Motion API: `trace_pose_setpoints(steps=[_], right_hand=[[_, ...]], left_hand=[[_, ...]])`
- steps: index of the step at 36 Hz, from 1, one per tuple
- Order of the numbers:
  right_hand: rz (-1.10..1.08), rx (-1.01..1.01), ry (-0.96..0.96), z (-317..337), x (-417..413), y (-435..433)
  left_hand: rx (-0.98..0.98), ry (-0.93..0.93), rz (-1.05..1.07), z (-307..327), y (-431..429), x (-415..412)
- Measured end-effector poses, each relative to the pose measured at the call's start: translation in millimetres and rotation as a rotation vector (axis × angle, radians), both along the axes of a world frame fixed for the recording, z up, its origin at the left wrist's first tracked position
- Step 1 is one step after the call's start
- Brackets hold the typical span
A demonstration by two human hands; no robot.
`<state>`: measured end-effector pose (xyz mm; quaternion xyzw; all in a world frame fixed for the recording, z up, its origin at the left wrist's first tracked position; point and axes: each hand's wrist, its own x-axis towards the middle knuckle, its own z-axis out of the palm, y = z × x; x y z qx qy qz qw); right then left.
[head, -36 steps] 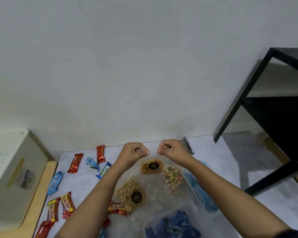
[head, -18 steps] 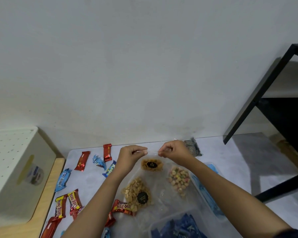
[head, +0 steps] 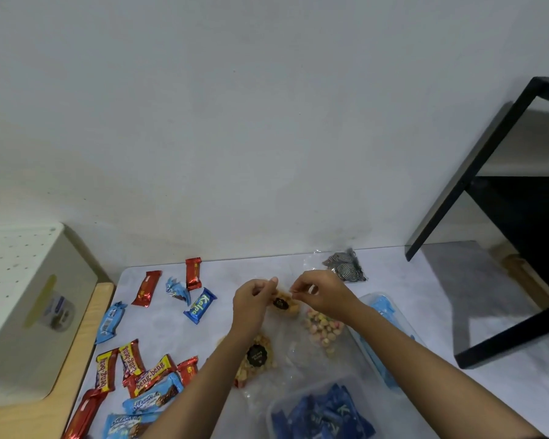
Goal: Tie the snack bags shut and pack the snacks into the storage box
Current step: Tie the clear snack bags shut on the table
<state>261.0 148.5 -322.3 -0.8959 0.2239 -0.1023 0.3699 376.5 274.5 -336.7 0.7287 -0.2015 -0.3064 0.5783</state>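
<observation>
While both hands [head: 286, 291] keep pinching the snack bag [head: 282, 304], they have drawn closer together.

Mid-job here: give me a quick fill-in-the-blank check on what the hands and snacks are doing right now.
1. Both hands, left hand and right hand, pinch the top of a clear snack bag bearing a round ____ sticker.
2. The storage box at the bottom edge holds wrappers coloured dark ____.
3. The wrapper marked Kalpa lies to the ____ of the left hand.
4. The bag of black-and-white spiral snacks lies nearest the ____.

Missing words: black; blue; left; wall
</observation>
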Motion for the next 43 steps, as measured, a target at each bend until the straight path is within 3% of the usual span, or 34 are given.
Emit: trace_pose_setpoints(steps=[5,11,21,29,34,43], right_hand=[[0.035,-0.012,0.007,0,-6,-2],[0.008,0.255,0.080,5,-2,3],[-0.039,0.394,0.131,7,-3,2],[-0.051,0.340,0.117,11,6,7],[-0.064,0.374,0.106,12,9,8],[-0.009,0.658,0.119,22,-1,-1]], left_hand=[[-0.047,0.084,-0.080,3,0,-2],[-0.068,0.104,-0.096,-1,0,0],[-0.088,0.167,-0.283,0,6,4],[-0.133,0.302,-0.353,3,11,6],[-0.141,0.290,-0.361,5,13,10],[-0.119,0.270,-0.330,6,12,16]])
